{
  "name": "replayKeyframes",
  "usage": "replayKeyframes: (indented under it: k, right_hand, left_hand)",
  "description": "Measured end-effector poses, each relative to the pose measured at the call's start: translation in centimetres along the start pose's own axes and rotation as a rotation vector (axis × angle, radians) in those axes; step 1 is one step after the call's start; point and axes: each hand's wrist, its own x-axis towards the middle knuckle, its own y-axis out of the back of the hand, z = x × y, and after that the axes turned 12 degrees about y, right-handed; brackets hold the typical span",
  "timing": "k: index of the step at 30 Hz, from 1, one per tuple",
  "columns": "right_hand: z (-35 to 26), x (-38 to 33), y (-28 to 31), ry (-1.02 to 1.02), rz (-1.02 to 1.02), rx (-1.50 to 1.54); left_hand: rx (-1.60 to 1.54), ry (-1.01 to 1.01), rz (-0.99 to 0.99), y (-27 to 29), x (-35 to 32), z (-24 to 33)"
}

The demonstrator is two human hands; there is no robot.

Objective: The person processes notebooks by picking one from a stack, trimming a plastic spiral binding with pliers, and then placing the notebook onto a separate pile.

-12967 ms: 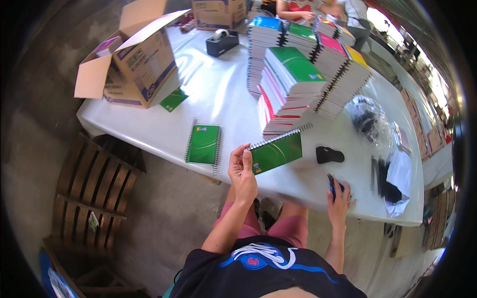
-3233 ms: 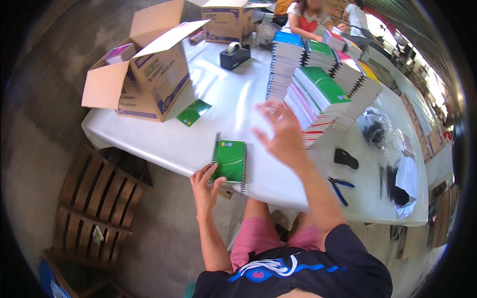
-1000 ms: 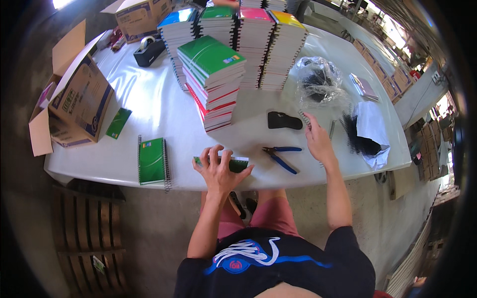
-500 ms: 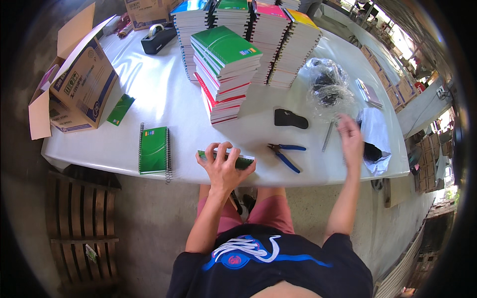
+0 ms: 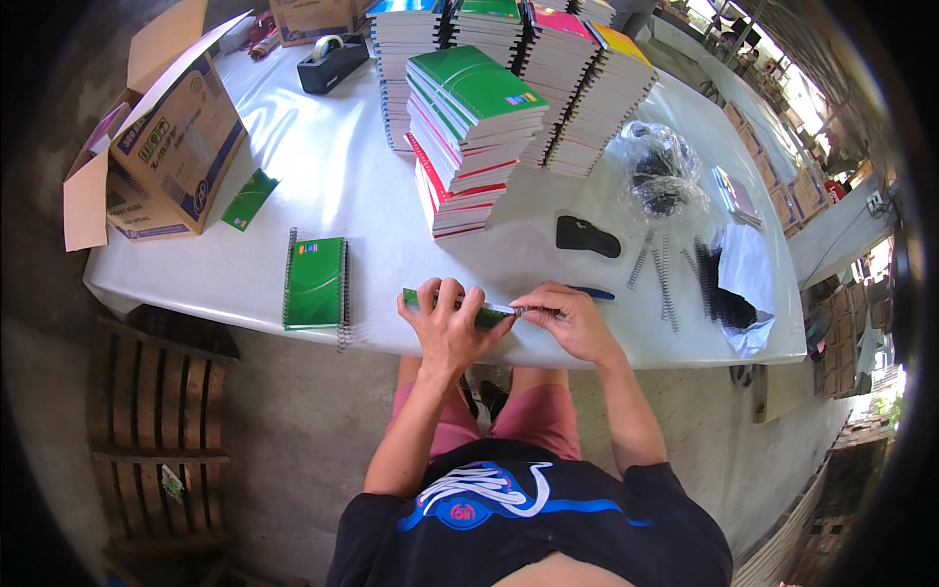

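Observation:
My left hand [image 5: 448,321] is closed over a green-covered notebook [image 5: 490,315], held on its long edge near the table's front. At the notebook's right end, my right hand [image 5: 579,325] pinches the end of a thin spiral binding coil [image 5: 519,311], mostly hidden by the fingers. Behind this hand, one blue handle of the pliers [image 5: 594,293] shows. Several loose spiral coils [image 5: 667,289] lie to the right. Another green spiral notebook [image 5: 315,284] lies flat on the left. A black pouch-like item [image 5: 588,236] rests beyond the hands.
Tall stacks of notebooks [image 5: 474,127] stand at the back centre. An open cardboard box [image 5: 176,147], a green cover sheet [image 5: 250,200] and a black tape dispenser [image 5: 333,65] are on the left. Crumpled clear plastic [image 5: 663,176] and a white bag [image 5: 748,269] with black coils sit right.
My right hand has moved left from the loose coils to the notebook's end. More coils now show beside the bag. My left hand still grips the notebook; the view has shifted slightly.

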Motion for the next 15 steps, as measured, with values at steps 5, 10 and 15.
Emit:
replayKeyframes:
  k: [5,10,15]
  right_hand:
    - [0.0,0.0,1.3,-0.257,-0.179,0.189]
    - [-2.0,0.6,0.8,-0.295,-0.081,0.178]
    - [0.8,-0.3,0.7,-0.063,-0.220,0.065]
  left_hand:
    - [0.038,-0.018,-0.046,0.3,0.4,0.0]
    - [-0.002,-0.034,-0.071,0.3,0.3,-0.7]
    - [-0.072,-0.051,-0.176,0.7,0.5,-1.1]
